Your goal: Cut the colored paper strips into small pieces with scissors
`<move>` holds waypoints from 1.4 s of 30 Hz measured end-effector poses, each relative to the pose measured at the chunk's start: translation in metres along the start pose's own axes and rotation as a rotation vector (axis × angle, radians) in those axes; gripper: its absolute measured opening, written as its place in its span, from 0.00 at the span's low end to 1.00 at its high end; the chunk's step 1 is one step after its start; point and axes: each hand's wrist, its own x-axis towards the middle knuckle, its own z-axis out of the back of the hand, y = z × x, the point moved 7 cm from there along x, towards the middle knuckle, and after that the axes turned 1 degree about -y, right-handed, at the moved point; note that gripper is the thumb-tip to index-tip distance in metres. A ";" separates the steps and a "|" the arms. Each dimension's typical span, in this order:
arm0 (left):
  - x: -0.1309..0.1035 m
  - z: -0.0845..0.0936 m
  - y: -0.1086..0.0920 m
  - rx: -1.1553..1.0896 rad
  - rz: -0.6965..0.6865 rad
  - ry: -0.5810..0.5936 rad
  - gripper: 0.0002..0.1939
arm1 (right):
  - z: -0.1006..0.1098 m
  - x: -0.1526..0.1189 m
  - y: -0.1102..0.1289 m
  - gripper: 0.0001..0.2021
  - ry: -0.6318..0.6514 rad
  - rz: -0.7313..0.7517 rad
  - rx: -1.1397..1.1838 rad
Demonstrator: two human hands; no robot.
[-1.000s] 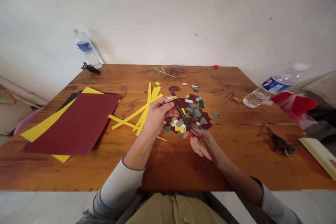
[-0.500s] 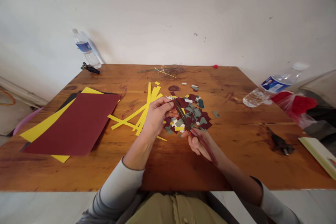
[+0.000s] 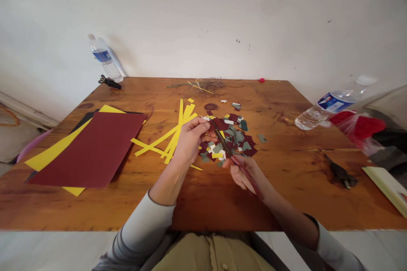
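My left hand [image 3: 190, 137] is closed in a pinch, thumb against fingers, on what looks like a small dark red paper piece [image 3: 216, 123], mostly hidden by the fingers and blades. Scissors [image 3: 223, 140] with dark red handles are gripped in my right hand [image 3: 246, 174]; their blades point up and left to the left fingertips. The blades look nearly together. Under and beyond the blades lies a pile of cut paper bits [image 3: 237, 137] in grey, dark red, white and yellow. Yellow paper strips [image 3: 177, 133] lie crossed just left of my left hand.
Dark red and yellow sheets [image 3: 92, 148] are stacked at the left. Water bottles stand at the back left [image 3: 106, 59] and right [image 3: 330, 103]. Thin twigs [image 3: 206, 86] lie at the back. A dark tool [image 3: 340, 171] and a pale box [image 3: 386, 188] are at the right.
The scissor blades have drawn closer together, and my right hand has shifted very slightly. My left hand stays in place with its pinch.
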 end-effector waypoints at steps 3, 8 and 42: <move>0.000 0.001 0.000 0.005 -0.004 -0.002 0.12 | 0.000 0.000 -0.001 0.36 0.023 0.030 -0.052; 0.001 0.000 0.000 0.001 -0.009 0.001 0.13 | 0.000 -0.001 0.001 0.38 0.047 0.058 -0.089; 0.002 0.002 0.006 0.021 0.038 -0.020 0.14 | -0.001 0.000 0.000 0.32 -0.013 -0.052 0.024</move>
